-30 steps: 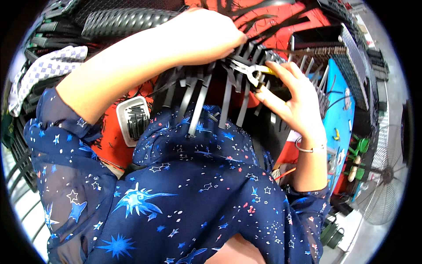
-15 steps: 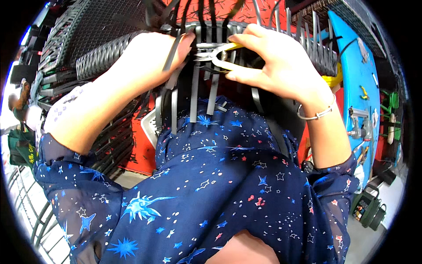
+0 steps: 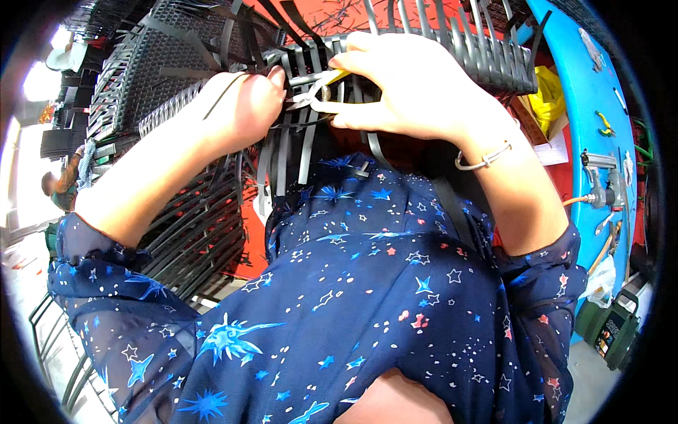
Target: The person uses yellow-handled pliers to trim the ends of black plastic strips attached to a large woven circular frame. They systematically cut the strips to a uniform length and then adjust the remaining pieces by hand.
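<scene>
My right hand (image 3: 413,88) grips spring-loaded cutters (image 3: 305,100) with yellow handles, their jaws parted and pointing left at the strips. Close to the jaws, my left hand (image 3: 244,109) is closed with its fingertips at the woven edge, pinching a black strip whose end is mostly hidden. Both hands rest along a black woven rattan-style piece (image 3: 494,67), where flat plastic strips stick up and hang down. Several loose grey strip ends (image 3: 308,157) dangle below the cutters, towards my lap.
On the left is a dark woven panel (image 3: 166,63), above a stack of black strips (image 3: 191,240). A blue board (image 3: 575,78) with tools stands at the right, near a yellow bag (image 3: 547,99). Black scraps litter the red surface (image 3: 335,20) beyond. A green case (image 3: 613,328) sits lower right.
The view has shifted, so the surroundings sit differently. Both hands and the cutters are further left along the woven edge, and the left hand's fingers are curled more tightly.
</scene>
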The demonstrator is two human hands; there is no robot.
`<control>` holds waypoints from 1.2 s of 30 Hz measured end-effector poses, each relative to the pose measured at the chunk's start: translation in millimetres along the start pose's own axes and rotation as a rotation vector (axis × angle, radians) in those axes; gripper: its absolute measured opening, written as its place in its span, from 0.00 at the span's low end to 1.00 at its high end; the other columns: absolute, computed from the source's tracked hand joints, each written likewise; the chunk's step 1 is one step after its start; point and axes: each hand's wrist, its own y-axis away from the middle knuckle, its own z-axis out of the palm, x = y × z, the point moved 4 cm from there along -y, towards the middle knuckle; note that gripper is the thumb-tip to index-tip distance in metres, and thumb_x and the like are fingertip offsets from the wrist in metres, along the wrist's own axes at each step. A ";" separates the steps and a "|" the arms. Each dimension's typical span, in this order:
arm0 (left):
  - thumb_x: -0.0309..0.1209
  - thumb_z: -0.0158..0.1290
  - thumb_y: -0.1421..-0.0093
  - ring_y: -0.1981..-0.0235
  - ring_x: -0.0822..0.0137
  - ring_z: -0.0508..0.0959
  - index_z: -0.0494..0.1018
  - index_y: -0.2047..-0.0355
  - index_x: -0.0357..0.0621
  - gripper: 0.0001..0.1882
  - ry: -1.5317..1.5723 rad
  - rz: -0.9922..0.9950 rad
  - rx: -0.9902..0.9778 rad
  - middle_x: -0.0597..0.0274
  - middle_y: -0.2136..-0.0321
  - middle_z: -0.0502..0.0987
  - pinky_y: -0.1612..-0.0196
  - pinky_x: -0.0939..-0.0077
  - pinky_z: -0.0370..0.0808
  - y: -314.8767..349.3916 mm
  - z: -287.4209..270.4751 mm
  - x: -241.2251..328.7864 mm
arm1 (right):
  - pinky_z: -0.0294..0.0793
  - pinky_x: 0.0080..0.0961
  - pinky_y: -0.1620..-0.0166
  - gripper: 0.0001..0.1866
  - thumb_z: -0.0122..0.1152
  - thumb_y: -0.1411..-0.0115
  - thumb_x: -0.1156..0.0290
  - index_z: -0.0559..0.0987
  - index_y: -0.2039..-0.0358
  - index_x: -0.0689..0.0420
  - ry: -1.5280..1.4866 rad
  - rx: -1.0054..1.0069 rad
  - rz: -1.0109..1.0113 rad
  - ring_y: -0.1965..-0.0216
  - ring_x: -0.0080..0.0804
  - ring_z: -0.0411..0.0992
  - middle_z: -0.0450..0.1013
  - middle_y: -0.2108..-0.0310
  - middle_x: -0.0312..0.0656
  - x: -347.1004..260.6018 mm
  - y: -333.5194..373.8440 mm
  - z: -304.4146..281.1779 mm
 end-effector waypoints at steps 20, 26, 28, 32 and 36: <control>0.36 0.50 0.30 0.88 0.75 0.72 0.60 0.38 0.34 0.26 1.134 -0.536 -0.111 0.62 0.82 0.75 0.83 0.82 0.69 9.6 19.6 -6.6 | 0.76 0.37 0.55 0.28 0.68 0.50 0.46 0.81 0.60 0.58 -0.046 0.046 -0.003 0.59 0.43 0.76 0.74 0.62 0.45 1.1 7.6 8.9; 0.33 0.51 0.30 0.85 0.75 0.73 0.58 0.38 0.36 0.26 1.231 -0.532 0.101 0.63 0.80 0.74 0.81 0.81 0.70 25.9 39.6 2.4 | 0.76 0.39 0.53 0.29 0.68 0.50 0.45 0.81 0.59 0.57 -0.064 -0.020 0.016 0.57 0.44 0.76 0.74 0.61 0.45 -3.1 4.8 7.3; 0.35 0.53 0.31 0.87 0.75 0.72 0.61 0.41 0.36 0.24 1.148 -0.517 0.105 0.62 0.81 0.75 0.82 0.81 0.69 28.9 37.2 -5.4 | 0.76 0.39 0.54 0.28 0.68 0.50 0.45 0.81 0.59 0.57 -0.063 -0.018 0.017 0.58 0.45 0.76 0.74 0.61 0.45 -6.2 0.7 8.7; 0.35 0.53 0.31 0.87 0.75 0.73 0.67 0.46 0.38 0.18 1.427 -0.472 0.131 0.60 0.80 0.78 0.83 0.84 0.70 31.3 42.6 -17.1 | 0.76 0.39 0.55 0.26 0.68 0.48 0.47 0.81 0.60 0.57 -0.066 0.040 -0.024 0.60 0.46 0.76 0.73 0.63 0.46 -7.6 -1.5 7.8; 0.35 0.56 0.33 0.87 0.78 0.71 0.75 0.49 0.38 0.17 1.357 -0.497 0.195 0.62 0.78 0.78 0.82 0.85 0.70 34.6 41.7 -25.3 | 0.76 0.38 0.57 0.27 0.69 0.48 0.48 0.81 0.58 0.59 -0.113 0.044 -0.027 0.61 0.46 0.76 0.74 0.63 0.46 -8.7 -4.7 2.9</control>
